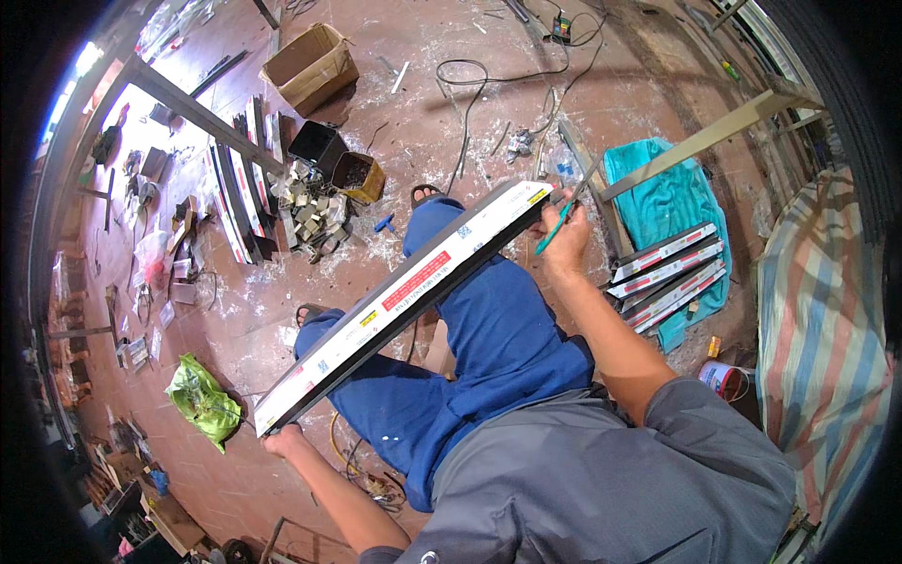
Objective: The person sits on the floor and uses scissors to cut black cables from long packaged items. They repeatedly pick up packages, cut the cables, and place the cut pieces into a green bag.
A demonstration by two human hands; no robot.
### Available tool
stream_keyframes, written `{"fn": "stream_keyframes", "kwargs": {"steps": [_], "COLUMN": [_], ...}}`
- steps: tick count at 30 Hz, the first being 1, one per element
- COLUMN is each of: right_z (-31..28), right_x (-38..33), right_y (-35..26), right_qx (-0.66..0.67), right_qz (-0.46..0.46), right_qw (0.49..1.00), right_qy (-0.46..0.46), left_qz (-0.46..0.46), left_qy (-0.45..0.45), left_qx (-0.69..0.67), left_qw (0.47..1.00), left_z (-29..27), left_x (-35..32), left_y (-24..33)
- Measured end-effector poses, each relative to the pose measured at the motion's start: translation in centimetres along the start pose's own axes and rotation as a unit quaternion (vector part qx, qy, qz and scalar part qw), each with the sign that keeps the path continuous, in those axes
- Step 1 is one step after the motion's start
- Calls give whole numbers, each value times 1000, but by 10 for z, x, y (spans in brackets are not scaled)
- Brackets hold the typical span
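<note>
Here, the long white-faced bar (395, 312) lies slantwise across the person's blue trousers (512, 315), its upper end to the right; whether it rests on the knees or is held just above them cannot be told. The left hand (283, 440) grips the lower end, its fingers curled around the edge and partly hidden beneath. The right hand (566, 242), at the upper end, has its fingers closed round a green-handled tool (553, 233); whether they also pinch the bar is unclear. For good control, a firm left grip seems advisable, with the legs steadying the middle. The tool's metal end is best directed away from the fingertips and used lightly, since hard pressure could mark the bar. Similar bars (669, 261) lie on a turquoise cloth (639, 171) at right.
</note>
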State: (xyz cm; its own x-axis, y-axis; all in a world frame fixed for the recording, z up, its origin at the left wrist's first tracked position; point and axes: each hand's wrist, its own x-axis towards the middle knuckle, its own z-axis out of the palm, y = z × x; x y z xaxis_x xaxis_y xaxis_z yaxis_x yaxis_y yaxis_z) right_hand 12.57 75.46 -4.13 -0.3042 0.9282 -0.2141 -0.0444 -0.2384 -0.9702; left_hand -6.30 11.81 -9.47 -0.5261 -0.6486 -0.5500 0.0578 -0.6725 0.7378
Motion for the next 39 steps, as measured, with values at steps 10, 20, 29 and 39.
{"fn": "stream_keyframes", "kwargs": {"steps": [10,20,29,39], "right_z": [24,52,-15,-9], "right_x": [-16,-3,73,77], "right_y": [-6,-22,41,32], "right_qx": [96,273,-4,59], "right_qz": [75,305,-21,87], "right_qw": [992,908,998,994], "right_qy": [28,-93,-57,-22], "left_qz": [-39,-92,-191,-39], "left_qy": [-22,-56,-91,-36], "left_qx": [-48,-96,10,51], "left_qw": [998,989,977,997], "left_z": [-19,-49,-46,-21], "left_x": [-25,-86,-51,52], "left_y": [0,-36,-5,50]}}
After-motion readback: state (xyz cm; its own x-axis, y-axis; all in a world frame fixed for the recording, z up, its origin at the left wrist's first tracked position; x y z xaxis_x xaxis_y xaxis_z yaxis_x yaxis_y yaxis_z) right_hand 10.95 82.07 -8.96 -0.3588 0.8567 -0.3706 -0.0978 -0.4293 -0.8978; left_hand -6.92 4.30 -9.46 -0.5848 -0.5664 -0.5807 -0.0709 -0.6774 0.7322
